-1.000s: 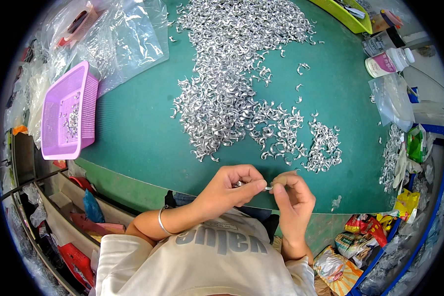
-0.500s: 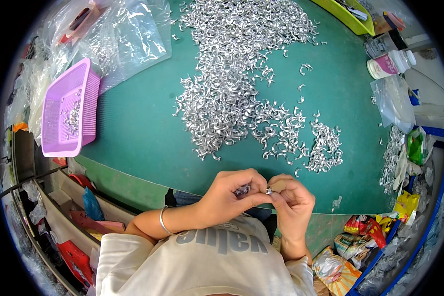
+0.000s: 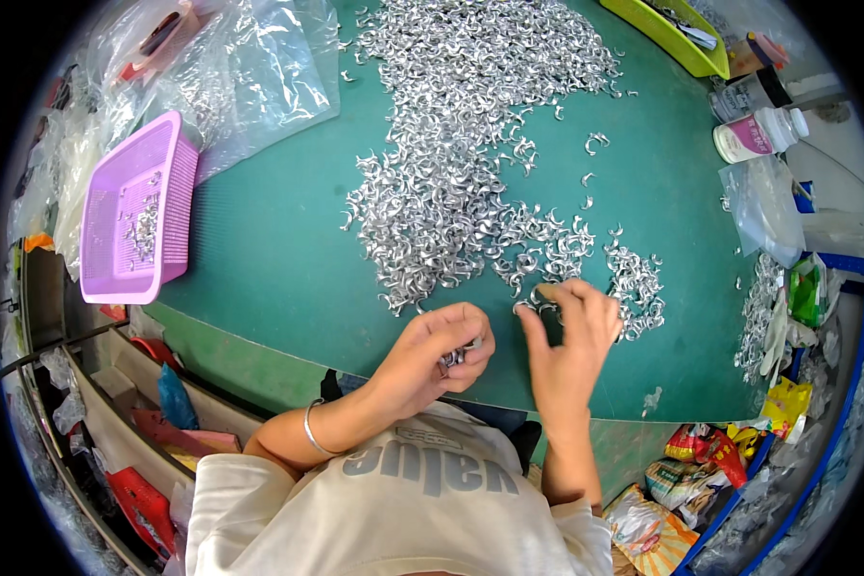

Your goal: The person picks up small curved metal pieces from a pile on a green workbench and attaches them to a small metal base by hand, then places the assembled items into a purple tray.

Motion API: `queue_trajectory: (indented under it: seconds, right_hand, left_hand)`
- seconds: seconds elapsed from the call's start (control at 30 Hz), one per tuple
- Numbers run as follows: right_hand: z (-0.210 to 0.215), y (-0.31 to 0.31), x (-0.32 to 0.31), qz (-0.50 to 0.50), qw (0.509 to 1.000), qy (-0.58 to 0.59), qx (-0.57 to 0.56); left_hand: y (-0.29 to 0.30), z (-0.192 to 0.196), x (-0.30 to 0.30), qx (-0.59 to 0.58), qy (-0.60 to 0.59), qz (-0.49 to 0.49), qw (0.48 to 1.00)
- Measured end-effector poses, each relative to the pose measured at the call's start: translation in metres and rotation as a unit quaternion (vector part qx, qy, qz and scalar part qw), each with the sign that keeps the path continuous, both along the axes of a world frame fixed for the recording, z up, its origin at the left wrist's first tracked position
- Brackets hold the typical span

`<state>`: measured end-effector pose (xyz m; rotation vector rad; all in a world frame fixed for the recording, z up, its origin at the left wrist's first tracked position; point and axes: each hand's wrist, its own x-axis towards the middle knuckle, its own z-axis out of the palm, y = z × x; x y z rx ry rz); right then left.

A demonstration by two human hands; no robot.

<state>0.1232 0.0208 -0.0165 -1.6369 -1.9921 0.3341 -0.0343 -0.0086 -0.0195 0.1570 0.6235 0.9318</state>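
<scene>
A large heap of small, curved, silvery metal pieces [image 3: 432, 202] spreads over the green table [image 3: 278, 259]. My left hand [image 3: 442, 350] is curled closed near the table's front edge, with several of these curved metal pieces [image 3: 454, 357] showing between its fingers. To its right, my right hand [image 3: 571, 336] reaches over the near edge of the heap, thumb and index finger apart. A few loose pieces lie around its fingertips, and nothing is clearly gripped. Something tan covers the tip of its index finger. Beside that hand sits a smaller cluster of the pieces [image 3: 636, 288].
A purple basket [image 3: 173, 206] holding some pieces stands at the left, by clear plastic sheeting [image 3: 259, 86]. At the far right are a yellow-green tray [image 3: 682, 38], a white bottle [image 3: 758, 134] and a plastic bag [image 3: 763, 211]. More pieces [image 3: 760, 317] lie along the right edge.
My hands were together over the front edge, fingertips meeting at a small piece. Now they are apart: the right has moved forward to the heap and opened, the left stays closed around pieces.
</scene>
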Motion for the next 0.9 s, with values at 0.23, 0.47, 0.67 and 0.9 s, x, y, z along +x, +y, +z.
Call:
queue_trajectory:
  seconds: [0.23,0.47,0.67,0.9]
  right_hand:
    - [-0.011,0.006,-0.006,0.006,0.997,-0.072,0.035]
    - [0.002,-0.005,0.004,-0.009,0.996,0.064,0.064]
    - [0.010,-0.017,-0.009,0.070,0.952,0.279,-0.105]
    - [-0.002,0.006,0.001,0.042,0.999,0.021,-0.009]
  left_hand:
    - [-0.001,0.000,-0.006,-0.009,0.073,0.019,0.997]
    - [-0.002,-0.005,0.004,0.092,0.278,-0.025,0.956]
    - [-0.004,-0.001,0.002,0.129,0.359,0.037,0.924]
    - [0.008,0.042,-0.129,0.111,0.715,0.427,0.542]
